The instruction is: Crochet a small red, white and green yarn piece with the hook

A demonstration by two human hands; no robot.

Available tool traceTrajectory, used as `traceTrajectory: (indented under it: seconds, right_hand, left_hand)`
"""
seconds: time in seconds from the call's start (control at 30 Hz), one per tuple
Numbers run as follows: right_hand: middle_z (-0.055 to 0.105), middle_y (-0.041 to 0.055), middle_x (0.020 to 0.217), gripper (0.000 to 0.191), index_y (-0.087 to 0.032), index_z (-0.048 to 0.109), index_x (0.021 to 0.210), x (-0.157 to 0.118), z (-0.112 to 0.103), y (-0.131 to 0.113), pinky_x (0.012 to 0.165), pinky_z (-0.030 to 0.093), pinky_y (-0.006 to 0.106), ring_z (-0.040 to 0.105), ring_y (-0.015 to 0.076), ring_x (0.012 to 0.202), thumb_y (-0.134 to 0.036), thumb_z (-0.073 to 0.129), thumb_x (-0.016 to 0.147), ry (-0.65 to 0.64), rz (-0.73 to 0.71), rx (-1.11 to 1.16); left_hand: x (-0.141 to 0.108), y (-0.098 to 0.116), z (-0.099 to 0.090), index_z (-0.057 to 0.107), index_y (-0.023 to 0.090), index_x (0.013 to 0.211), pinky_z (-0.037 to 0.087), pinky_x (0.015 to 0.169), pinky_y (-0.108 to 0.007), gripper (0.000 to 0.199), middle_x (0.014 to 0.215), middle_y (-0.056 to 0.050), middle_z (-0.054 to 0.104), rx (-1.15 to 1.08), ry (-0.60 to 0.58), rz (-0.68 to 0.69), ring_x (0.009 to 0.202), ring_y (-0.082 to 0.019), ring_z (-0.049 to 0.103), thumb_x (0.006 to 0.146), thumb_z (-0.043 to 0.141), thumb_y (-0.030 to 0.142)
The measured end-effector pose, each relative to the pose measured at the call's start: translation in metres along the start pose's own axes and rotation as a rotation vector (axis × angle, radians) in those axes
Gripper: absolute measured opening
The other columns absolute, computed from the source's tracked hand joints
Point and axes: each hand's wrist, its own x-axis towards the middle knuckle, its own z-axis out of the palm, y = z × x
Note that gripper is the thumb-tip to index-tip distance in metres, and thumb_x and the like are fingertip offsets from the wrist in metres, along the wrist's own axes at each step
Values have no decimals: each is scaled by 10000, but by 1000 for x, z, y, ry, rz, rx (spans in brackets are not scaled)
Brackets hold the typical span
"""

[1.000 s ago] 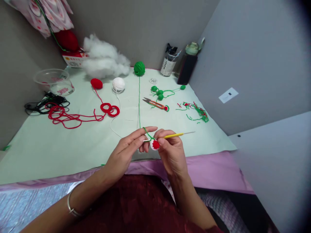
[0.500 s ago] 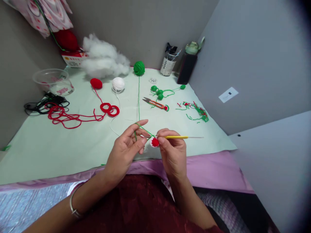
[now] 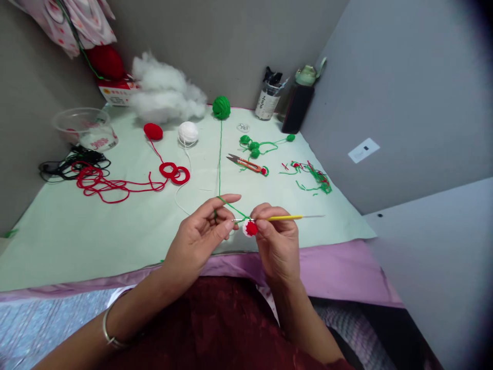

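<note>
My right hand [image 3: 278,239] is closed around a yellow-handled crochet hook [image 3: 285,218]. Its thin metal tip points left, toward my other hand. Just beside my right fingertips hangs a small round crochet piece [image 3: 250,228], red in the middle with a white rim. Green yarn [image 3: 233,207] runs from the hook over the raised index finger of my left hand [image 3: 198,234], whose thumb and other fingers pinch the strand. From there the yarn leads back to a green yarn ball [image 3: 221,108] on the table.
Thread snips [image 3: 246,163] lie beyond my hands, near green crocheted bits [image 3: 254,146] and yarn scraps [image 3: 318,177]. On the left are red rings [image 3: 175,173], a white yarn ball [image 3: 188,132], tangled red yarn [image 3: 103,185] and a clear tub [image 3: 84,128]. White stuffing [image 3: 165,92] sits behind.
My right hand, with the hook and crochet piece, has shifted slightly right. More of the hook's metal tip now shows between my hands. My left index finger has straightened a little to the right.
</note>
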Motion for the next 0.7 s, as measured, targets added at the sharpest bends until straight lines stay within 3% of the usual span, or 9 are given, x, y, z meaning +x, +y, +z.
traceTrajectory:
  seconds: [0.47,0.7]
  right_hand:
    - [652,-24,713,72,-265,791,777,-1,-1,-1,592,459,251,545,114,633,-235,856,775,-12,31,-27]
    - [640,-28,720,56,-257,786,810,-3,-1,1,603,456,269,554,115,633,-230,834,820,-44,11,-43]
  left_hand:
    - [1,1,-1,756,279,1213,499,758,-262,231,844,19,633,-27,49,-23,752,-138,578,997,676,282]
    - [0,2,1,750,289,1205,487,736,-253,217,848,25,607,72,98,66,762,-129,578,1017,644,273]
